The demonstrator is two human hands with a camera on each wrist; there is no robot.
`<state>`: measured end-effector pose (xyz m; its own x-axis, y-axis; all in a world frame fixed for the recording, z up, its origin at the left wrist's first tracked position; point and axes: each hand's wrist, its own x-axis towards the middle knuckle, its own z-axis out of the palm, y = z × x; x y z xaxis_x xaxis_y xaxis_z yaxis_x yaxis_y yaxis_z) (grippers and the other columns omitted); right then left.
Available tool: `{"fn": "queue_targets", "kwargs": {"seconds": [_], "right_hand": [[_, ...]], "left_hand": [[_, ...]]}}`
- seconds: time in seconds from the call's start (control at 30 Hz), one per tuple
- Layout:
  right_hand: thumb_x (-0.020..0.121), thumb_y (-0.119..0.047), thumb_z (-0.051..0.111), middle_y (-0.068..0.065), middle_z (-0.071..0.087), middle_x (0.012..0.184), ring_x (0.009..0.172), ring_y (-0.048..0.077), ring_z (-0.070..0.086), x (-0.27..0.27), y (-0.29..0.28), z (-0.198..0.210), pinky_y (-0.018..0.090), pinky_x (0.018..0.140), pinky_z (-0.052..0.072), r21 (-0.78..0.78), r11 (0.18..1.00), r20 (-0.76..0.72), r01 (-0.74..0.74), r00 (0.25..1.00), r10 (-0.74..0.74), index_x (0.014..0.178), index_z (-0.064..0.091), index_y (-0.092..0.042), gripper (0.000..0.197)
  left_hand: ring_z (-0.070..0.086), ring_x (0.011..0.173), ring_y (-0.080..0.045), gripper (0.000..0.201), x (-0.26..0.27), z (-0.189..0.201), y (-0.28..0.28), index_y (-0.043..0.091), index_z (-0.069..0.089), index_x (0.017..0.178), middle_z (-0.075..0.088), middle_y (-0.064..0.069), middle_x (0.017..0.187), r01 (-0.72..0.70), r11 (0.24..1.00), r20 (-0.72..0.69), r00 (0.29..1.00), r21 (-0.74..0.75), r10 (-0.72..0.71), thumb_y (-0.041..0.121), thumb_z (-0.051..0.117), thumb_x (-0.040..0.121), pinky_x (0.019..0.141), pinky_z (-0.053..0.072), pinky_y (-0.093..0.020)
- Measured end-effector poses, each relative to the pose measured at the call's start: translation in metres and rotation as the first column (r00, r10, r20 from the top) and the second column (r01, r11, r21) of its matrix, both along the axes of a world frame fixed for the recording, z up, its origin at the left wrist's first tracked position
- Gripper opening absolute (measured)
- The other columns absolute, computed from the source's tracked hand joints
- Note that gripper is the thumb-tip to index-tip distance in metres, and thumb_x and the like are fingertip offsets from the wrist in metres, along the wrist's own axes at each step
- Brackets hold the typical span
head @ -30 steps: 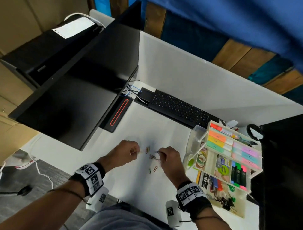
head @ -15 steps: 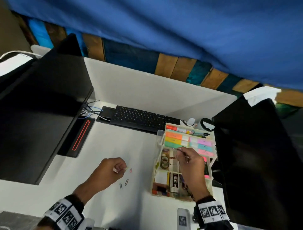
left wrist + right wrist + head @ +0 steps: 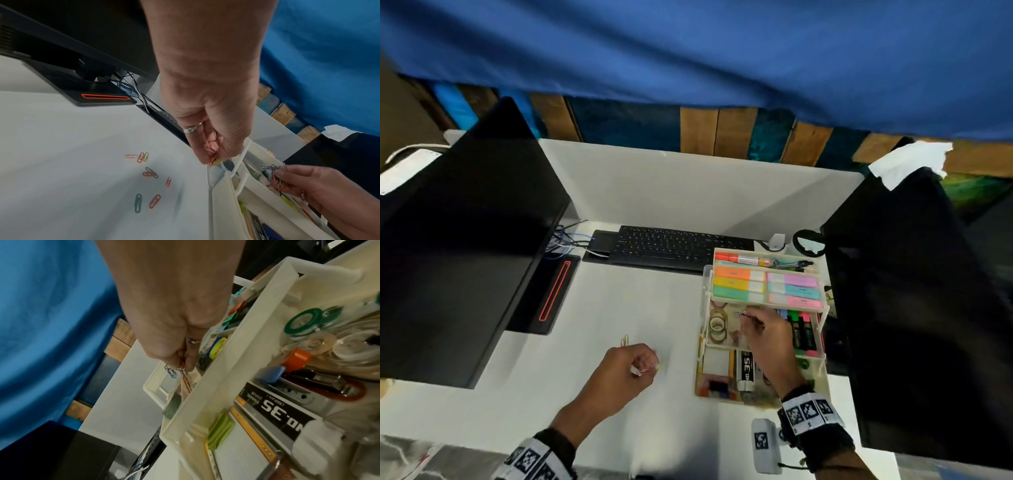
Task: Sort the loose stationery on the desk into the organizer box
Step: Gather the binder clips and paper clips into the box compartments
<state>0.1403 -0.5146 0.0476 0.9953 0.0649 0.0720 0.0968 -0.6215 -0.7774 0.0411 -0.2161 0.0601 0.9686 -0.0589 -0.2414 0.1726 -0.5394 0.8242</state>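
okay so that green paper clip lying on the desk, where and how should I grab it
Probably from straight above: the green paper clip lies flat on the white desk, apart from the red one beside it. Pinch across its two long sides near the middle with thumb and fingertip.

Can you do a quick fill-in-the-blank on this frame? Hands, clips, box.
1. The right hand pinches a bunch of paper clips over the ____.
2. The left hand pinches clips above the ____.
3. Loose clips lie on the desk to the ____ of the box, seen from the head camera.
4. Behind the box lies a black ____.

Missing words: box; desk; left; keyboard
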Motion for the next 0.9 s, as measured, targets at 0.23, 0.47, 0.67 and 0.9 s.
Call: {"fn": "queue_targets", "kwargs": {"seconds": [0.23, 0.47, 0.67, 0.9], "right_hand": [[0.092, -0.015, 0.075, -0.011, 0.062, 0.090, 0.081, 0.003, 0.063, 0.000, -0.002, -0.004, 0.028, 0.075, 0.059, -0.086, 0.989, -0.118, -0.117, 0.987, 0.106, 0.098, 0.068, -0.021, 0.011], [0.094, -0.013, 0.075, -0.007, 0.070, 0.105, 0.087, -0.004, 0.065, -0.022, -0.032, 0.001, 0.014, 0.076, 0.057, -0.047, 0.994, -0.109, -0.097, 0.990, 0.092, 0.124, 0.071, -0.019, 0.031], [0.090, -0.009, 0.077, -0.008, 0.069, 0.089, 0.079, -0.002, 0.066, -0.039, -0.067, -0.001, 0.014, 0.070, 0.055, -0.006, 0.995, -0.137, -0.104, 0.985, 0.102, 0.107, 0.075, -0.016, 0.018], [0.089, -0.003, 0.077, -0.004, 0.069, 0.084, 0.080, 0.007, 0.069, -0.045, -0.077, -0.008, 0.028, 0.070, 0.058, 0.017, 0.990, -0.103, -0.142, 0.984, 0.143, 0.098, 0.077, -0.013, 0.014]], "left_hand": [[0.066, 0.075, -0.011, 0.020, 0.007, 0.009, -0.029, 0.025, 0.070, 0.079, 0.070, 0.008, 0.078, -0.033, 0.999, 0.013, 0.999, 0.013, 0.033, 0.008, 0.077, 0.087, 0.075, 0.059, -0.027], [0.067, 0.075, -0.009, 0.019, 0.064, 0.022, -0.109, 0.024, 0.068, 0.082, 0.071, 0.003, 0.081, -0.005, 1.000, 0.133, 0.991, 0.014, 0.003, 0.006, 0.076, 0.085, 0.076, 0.057, -0.022], [0.068, 0.068, -0.008, 0.019, 0.096, 0.014, -0.162, 0.021, 0.067, 0.080, 0.071, 0.004, 0.075, -0.040, 0.996, 0.117, 0.993, 0.085, 0.030, 0.004, 0.072, 0.085, 0.067, 0.058, -0.023], [0.074, 0.077, -0.015, 0.016, 0.083, 0.002, -0.146, 0.021, 0.060, 0.083, 0.073, 0.003, 0.083, -0.003, 0.992, 0.086, 0.996, 0.126, -0.007, 0.019, 0.076, 0.087, 0.069, 0.062, -0.037]]}}
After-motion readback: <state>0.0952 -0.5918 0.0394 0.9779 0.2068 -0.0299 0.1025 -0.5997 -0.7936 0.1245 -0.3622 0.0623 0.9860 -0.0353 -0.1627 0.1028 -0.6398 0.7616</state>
